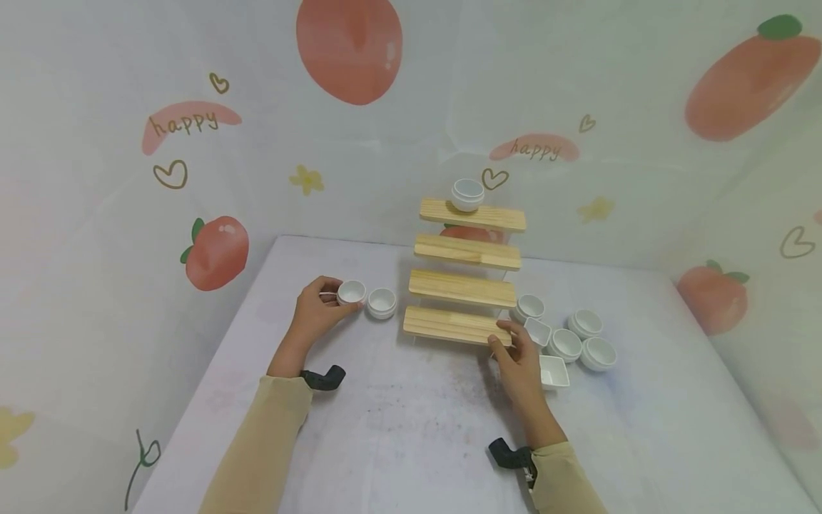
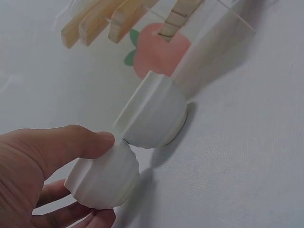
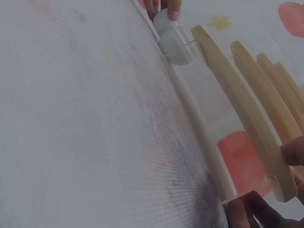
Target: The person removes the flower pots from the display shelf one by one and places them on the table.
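Observation:
My left hand (image 1: 319, 308) holds a small round white bowl (image 1: 351, 293) between thumb and fingers. Its ridged side (image 2: 108, 176) shows in the left wrist view, close over the table. A second white bowl (image 1: 382, 303) stands right beside it, left of a four-tier wooden shelf stand (image 1: 459, 288). At the right end of the lowest board (image 1: 449, 325), my right hand (image 1: 519, 364) grips the wood, thumb on the near side; the thumb (image 3: 293, 151) also shows in the right wrist view. On the top board sits another white bowl (image 1: 467, 195).
Right of the stand, several round white bowls (image 1: 599, 354) stand grouped with square white dishes (image 1: 554, 372), partly behind my right hand. A printed cloth wall (image 1: 385, 143) rises behind the table (image 1: 411, 442).

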A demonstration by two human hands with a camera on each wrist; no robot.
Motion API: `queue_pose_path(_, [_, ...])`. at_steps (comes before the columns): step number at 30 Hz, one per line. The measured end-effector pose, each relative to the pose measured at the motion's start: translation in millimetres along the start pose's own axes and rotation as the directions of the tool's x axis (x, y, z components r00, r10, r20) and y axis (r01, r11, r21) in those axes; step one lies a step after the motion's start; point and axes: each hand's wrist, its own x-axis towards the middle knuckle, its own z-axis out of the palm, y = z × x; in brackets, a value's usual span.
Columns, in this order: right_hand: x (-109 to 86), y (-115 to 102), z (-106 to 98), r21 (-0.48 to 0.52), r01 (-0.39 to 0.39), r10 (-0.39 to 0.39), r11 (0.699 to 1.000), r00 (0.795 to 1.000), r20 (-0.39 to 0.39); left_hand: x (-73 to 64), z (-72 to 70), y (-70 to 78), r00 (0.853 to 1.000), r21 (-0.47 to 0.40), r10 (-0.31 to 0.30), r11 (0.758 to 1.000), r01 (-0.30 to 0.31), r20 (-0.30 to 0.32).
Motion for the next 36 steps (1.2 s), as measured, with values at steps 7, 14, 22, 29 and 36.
queue_pose_path(7, [-0.4, 1, -1, 0.004, 0.012, -0.012, 1.0, 1.0, 0.0, 0.3, 0.3, -2.0, 1.0, 0.022, -0.011, 1.0, 0.01, 0.004])
queue_pose_path(14, [0.9, 2, -1, -0.002, 0.003, -0.003, 1.0, 1.0, 0.008, 0.2, 0.0, -3.0, 1.0, 0.041, -0.017, 0.999, 0.016, 0.011])
queue_pose_path(22, [0.2, 0, -1, -0.005, 0.005, -0.005, 1.0, 1.0, 0.011, -0.2, -3.5, -3.4, 0.999, 0.053, -0.019, 0.998, 0.017, 0.033])
queue_pose_path(29, [0.2, 0, -1, -0.002, 0.014, -0.014, 1.0, 1.0, 0.01, 3.7, -7.4, 8.3, 0.996, 0.075, -0.044, 0.996, 0.038, 0.081])
queue_pose_path(36, [-0.8, 0, 1, -0.007, 0.021, -0.022, 1.0, 1.0, -0.007, 15.4, -10.1, 34.4, 0.997, 0.113, 0.007, 0.993, -0.015, 0.074])
